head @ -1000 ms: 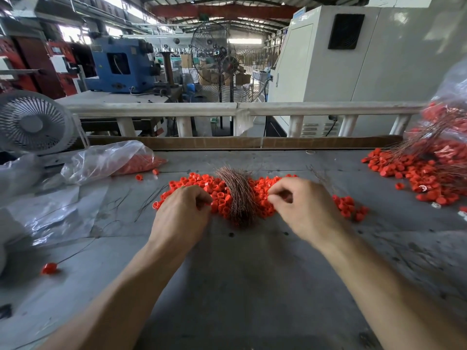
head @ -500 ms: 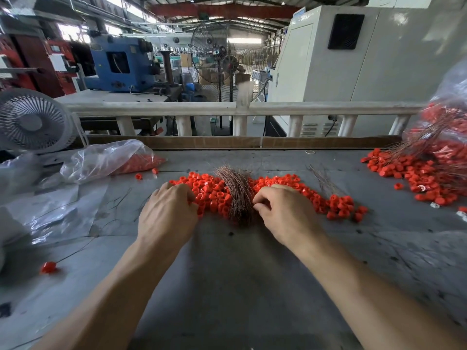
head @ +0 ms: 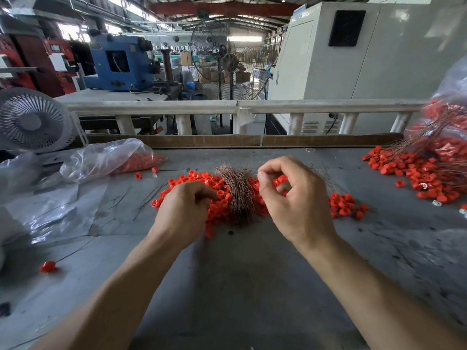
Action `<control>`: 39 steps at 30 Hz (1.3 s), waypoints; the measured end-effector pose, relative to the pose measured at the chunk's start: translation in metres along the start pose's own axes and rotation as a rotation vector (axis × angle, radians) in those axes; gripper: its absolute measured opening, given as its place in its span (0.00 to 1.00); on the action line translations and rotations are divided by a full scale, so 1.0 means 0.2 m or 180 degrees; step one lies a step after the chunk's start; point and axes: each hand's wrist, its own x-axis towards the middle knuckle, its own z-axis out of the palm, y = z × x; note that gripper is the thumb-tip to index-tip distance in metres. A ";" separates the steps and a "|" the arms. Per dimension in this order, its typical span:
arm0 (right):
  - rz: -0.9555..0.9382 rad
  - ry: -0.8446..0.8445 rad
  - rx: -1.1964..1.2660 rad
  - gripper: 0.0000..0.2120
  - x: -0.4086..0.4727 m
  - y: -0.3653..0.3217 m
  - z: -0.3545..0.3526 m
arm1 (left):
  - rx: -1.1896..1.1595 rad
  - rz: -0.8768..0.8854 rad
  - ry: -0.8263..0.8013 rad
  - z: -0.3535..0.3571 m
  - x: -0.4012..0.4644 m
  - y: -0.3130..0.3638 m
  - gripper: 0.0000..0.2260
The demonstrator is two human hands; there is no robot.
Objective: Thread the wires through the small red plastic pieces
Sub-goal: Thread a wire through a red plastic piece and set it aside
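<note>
A heap of small red plastic pieces lies mid-table, with a bundle of thin copper-coloured wires resting across it. My left hand is down on the heap's left part. Its fingers are curled into the pieces and its fingertips are hidden, so any hold is unseen. My right hand is lifted just right of the bundle. Thumb and forefinger pinch a single thin wire, whose tip pokes out to the left.
A clear bag of red pieces and a small white fan sit at the left. One red piece on a wire lies near left. A second red pile with wires spills from a bag at the right. A cardboard strip lines the far edge.
My right hand has risen off the heap with a wire pinched, and my left hand has slid back rightward into the red pieces.
</note>
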 end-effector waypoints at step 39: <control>-0.0433 -0.0311 -0.0426 0.03 -0.02 -0.06 -0.02 | 0.1226 -0.0272 -0.0561 -0.10 0.01 -0.03 0.17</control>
